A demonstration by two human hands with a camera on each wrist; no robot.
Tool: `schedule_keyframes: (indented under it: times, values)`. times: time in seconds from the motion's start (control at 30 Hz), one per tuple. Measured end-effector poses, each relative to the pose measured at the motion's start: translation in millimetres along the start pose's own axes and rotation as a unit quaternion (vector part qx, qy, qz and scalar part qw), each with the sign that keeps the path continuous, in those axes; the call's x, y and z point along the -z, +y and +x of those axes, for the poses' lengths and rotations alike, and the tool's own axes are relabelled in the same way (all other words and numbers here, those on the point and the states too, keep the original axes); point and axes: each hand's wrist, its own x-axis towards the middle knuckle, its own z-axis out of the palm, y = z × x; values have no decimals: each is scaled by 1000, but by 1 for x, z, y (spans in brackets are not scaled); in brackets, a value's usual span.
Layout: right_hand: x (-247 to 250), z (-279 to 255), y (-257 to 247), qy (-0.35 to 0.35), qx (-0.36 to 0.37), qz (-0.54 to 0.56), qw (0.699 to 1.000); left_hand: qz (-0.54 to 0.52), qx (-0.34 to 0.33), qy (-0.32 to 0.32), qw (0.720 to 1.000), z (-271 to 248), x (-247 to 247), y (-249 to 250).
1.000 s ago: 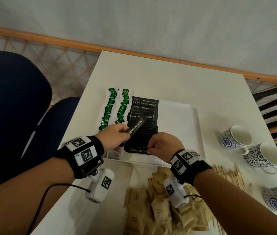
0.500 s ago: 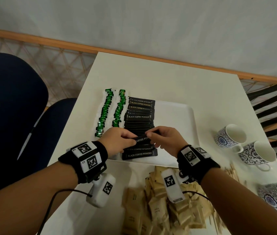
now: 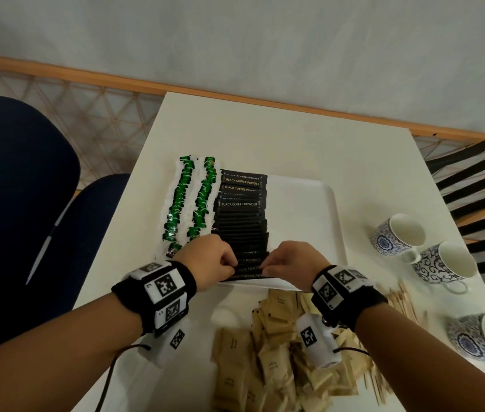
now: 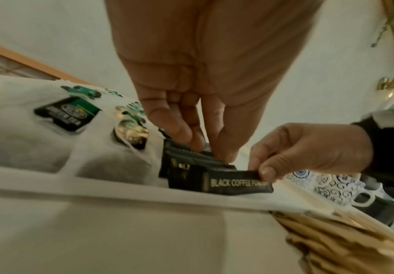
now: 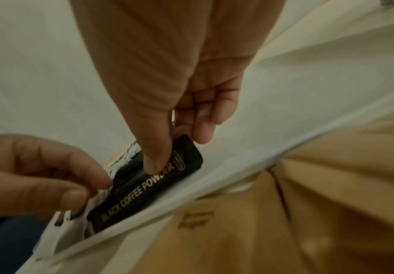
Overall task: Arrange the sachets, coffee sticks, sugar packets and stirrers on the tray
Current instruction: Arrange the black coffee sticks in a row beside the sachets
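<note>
A white tray point(image 3: 309, 209) lies on the bench, toward its left edge. Along the tray's left edge, two rows of white sachets point(image 3: 189, 200) with green labels overlap like tiles. Just beside them runs a row of black coffee sticks point(image 3: 241, 221) marked BLACK COFFEE POWDER, overlapping from the tray's far edge to its near edge. The nearest coffee stick point(image 4: 221, 182) lies flat against the near rim. Tan sugar packets point(image 3: 268, 361) lie heaped on the bench before the tray's near edge; wooden stirrers point(image 3: 404, 301) lie loose beside them, toward the bench's right edge.
</note>
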Motion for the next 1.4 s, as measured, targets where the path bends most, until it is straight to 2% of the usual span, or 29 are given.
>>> schedule_keyframes:
  times: [0.17, 0.33, 0.47, 0.6, 0.77, 0.9, 0.97, 1.07, 1.2, 1.4]
  values:
    - [-11, 10, -3, 8, -3, -7, 1000, 39, -15, -21, 999, 4, -14, 3]
    - [-14, 11, 9, 72, 33, -6, 997, 66, -6, -21, 998, 8, -18, 0]
    - [-12, 10, 15, 55, 67, -14, 996, 68, -15, 12, 998, 8, -21, -1]
    - [-14, 13, 14, 32, 43, -32, 998, 56, -30, 29, 998, 8, -24, 1]
    - [-15, 14, 12, 54, 39, -19, 998, 76, -33, 31, 996, 9, -24, 0]
    - [-16, 13, 7, 43, 33, -14, 998, 74, -44, 78, 993, 8, -26, 1]
    - [-17, 12, 5, 67, 24, 42, 997, 78, -56, 91, 991, 9, -26, 5]
    - [-13, 17, 4, 99, -4, 156, 983, 85, -65, 74, 991, 13, -28, 13]
    - [-10, 30, -1, 88, -21, 219, 972, 79, -14, 30, 996, 28, -29, 29]
    - [-8, 38, 1, 70, -36, 208, 975, 101, 66, 6, 993, 46, -40, 36]
